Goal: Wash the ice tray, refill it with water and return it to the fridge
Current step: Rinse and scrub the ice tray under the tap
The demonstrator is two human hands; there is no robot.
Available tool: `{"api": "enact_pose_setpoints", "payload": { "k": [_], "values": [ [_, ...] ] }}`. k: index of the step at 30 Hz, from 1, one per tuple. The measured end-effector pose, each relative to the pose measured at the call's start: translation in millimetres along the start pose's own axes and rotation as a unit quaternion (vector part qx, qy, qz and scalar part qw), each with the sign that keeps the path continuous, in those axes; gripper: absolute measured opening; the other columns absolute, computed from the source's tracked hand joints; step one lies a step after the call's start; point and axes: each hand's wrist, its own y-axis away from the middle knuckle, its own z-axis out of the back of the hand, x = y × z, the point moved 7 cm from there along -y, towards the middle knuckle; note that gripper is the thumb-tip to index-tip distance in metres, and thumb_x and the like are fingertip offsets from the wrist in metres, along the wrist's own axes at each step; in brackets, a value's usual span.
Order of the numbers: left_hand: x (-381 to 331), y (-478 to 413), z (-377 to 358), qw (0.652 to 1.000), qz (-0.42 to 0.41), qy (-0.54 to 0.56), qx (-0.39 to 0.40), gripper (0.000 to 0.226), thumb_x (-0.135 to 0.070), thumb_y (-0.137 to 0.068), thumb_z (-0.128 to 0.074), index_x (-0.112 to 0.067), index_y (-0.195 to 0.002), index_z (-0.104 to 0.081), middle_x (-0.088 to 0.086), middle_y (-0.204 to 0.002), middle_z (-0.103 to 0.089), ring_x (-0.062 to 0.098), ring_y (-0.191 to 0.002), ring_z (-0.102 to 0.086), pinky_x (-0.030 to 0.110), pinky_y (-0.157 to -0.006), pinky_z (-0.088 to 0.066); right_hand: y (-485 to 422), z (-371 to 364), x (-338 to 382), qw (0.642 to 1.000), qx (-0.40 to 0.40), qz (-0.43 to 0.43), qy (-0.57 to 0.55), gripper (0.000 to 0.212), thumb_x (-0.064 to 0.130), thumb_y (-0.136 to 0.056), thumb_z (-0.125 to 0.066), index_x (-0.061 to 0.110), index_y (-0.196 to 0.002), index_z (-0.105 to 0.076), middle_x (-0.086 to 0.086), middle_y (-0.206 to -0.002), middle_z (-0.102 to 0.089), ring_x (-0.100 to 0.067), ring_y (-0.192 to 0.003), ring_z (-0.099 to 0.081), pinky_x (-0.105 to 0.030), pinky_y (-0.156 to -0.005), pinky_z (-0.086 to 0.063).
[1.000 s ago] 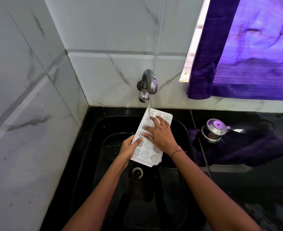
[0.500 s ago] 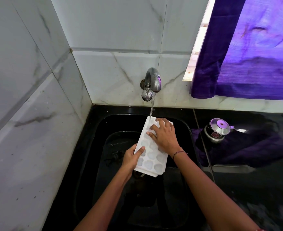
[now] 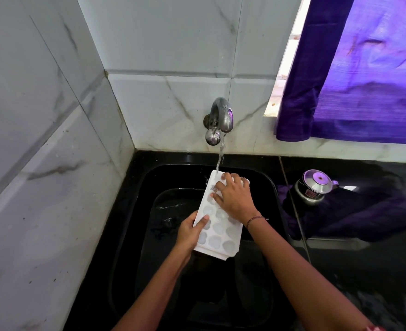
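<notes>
A white ice tray with round cups is held over the black sink, tilted with its far end up under the tap. My left hand grips the tray's near left edge, thumb on top. My right hand lies flat on the tray's far half, fingers spread over the cups. Water runs from the metal tap onto the tray's far left corner.
White marble-look tiles form the wall on the left and behind. A purple curtain hangs at the upper right over a window. A small steel lidded pot stands on the wet black counter right of the sink.
The water stream has grown stronger and now hits the tray's far corner. My right hand has slid toward the tray's far end. My left hand keeps its grip.
</notes>
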Motion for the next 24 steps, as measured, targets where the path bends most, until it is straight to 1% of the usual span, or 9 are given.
{"api": "enact_pose_setpoints", "payload": {
  "k": [4,6,8,11,14,17,19,22,24],
  "values": [
    [-3.6,-2.0,4.6,1.0,-0.007,-0.002,-0.011,0.022,-0.025,-0.09,-0.06,-0.015,-0.109,-0.067,0.004,-0.094,-0.071,0.021,-0.089,-0.067,0.033,-0.079,-0.054,-2.3,-1.9,3.4,0.999,0.013,0.014,-0.038,0.04,0.047,-0.097,-0.034,0.029,-0.129,-0.051,-0.002,-0.147,-0.031,-0.024,-0.137,-0.022,-0.046,-0.11,-0.02],
    [-2.6,-2.3,7.1,1.0,-0.008,-0.008,-0.016,0.022,-0.025,-0.09,-0.061,-0.014,-0.108,-0.067,0.002,-0.092,-0.071,0.021,-0.089,-0.067,0.035,-0.08,-0.054,-4.0,4.3,-2.7,0.997,-0.025,0.004,-0.071,0.035,0.046,-0.095,-0.041,0.026,-0.121,-0.052,-0.001,-0.142,-0.036,-0.022,-0.135,-0.027,-0.043,-0.11,-0.024],
    [0.1,-2.8,10.8,1.0,-0.003,-0.001,-0.027,0.022,-0.026,-0.09,-0.061,-0.015,-0.108,-0.067,0.004,-0.097,-0.071,0.023,-0.093,-0.067,0.038,-0.084,-0.054,-4.5,8.5,-9.8,0.994,-0.051,-0.02,-0.09,0.031,0.045,-0.094,-0.045,0.024,-0.115,-0.052,-0.002,-0.138,-0.039,-0.023,-0.132,-0.029,-0.041,-0.108,-0.028],
    [-0.8,-4.7,15.2,0.999,0.0,0.015,-0.042,0.023,-0.024,-0.09,-0.061,-0.014,-0.11,-0.066,0.005,-0.099,-0.071,0.023,-0.093,-0.067,0.037,-0.083,-0.055,-5.5,1.8,-8.8,0.998,-0.02,-0.004,-0.06,0.035,0.048,-0.094,-0.043,0.025,-0.116,-0.057,-0.003,-0.142,-0.036,-0.026,-0.135,-0.025,-0.043,-0.109,-0.025],
    [-5.5,-7.0,15.8,0.999,0.0,0.029,-0.041,0.015,-0.023,-0.09,-0.061,-0.02,-0.104,-0.066,0.005,-0.099,-0.071,0.023,-0.091,-0.067,0.037,-0.082,-0.056,-6.3,-4.1,-8.8,0.998,0.007,-0.011,-0.067,0.042,0.051,-0.094,-0.04,0.026,-0.124,-0.057,-0.004,-0.147,-0.032,-0.027,-0.138,-0.02,-0.046,-0.111,-0.02],
    [-9.1,-9.5,18.1,0.999,-0.005,0.024,-0.047,0.01,-0.025,-0.09,-0.061,-0.025,-0.099,-0.066,0.005,-0.098,-0.071,0.023,-0.092,-0.067,0.039,-0.084,-0.055,-7.6,-1.8,-9.4,0.997,0.005,-0.01,-0.083,0.042,0.052,-0.094,-0.041,0.027,-0.124,-0.057,-0.004,-0.147,-0.032,-0.027,-0.138,-0.019,-0.048,-0.112,-0.019],
    [-10.2,-10.3,18.3,0.999,-0.009,0.018,-0.048,0.012,-0.026,-0.09,-0.061,-0.023,-0.101,-0.067,0.005,-0.099,-0.071,0.023,-0.093,-0.067,0.039,-0.084,-0.055,-9.8,2.2,-9.1,0.998,-0.003,-0.006,-0.057,0.042,0.053,-0.094,-0.039,0.028,-0.123,-0.056,-0.003,-0.146,-0.032,-0.026,-0.138,-0.02,-0.048,-0.112,-0.019],
    [-10.8,-11.4,19.5,0.998,-0.012,0.028,-0.055,0.021,-0.025,-0.09,-0.061,-0.017,-0.108,-0.066,0.005,-0.101,-0.071,0.023,-0.094,-0.067,0.038,-0.084,-0.056,-12.4,2.4,-6.2,0.999,0.004,0.001,-0.036,0.046,0.055,-0.094,-0.036,0.031,-0.128,-0.053,-0.003,-0.149,-0.028,-0.026,-0.14,-0.017,-0.048,-0.114,-0.017],
    [-11.3,-11.8,20.1,0.998,-0.012,0.028,-0.054,0.019,-0.026,-0.09,-0.061,-0.02,-0.107,-0.066,0.006,-0.103,-0.071,0.024,-0.095,-0.067,0.04,-0.086,-0.055,-13.2,3.5,-6.2,0.999,0.005,0.002,-0.036,0.045,0.055,-0.094,-0.036,0.03,-0.127,-0.054,-0.003,-0.149,-0.029,-0.027,-0.139,-0.018,-0.048,-0.113,-0.018]
  ]
}}
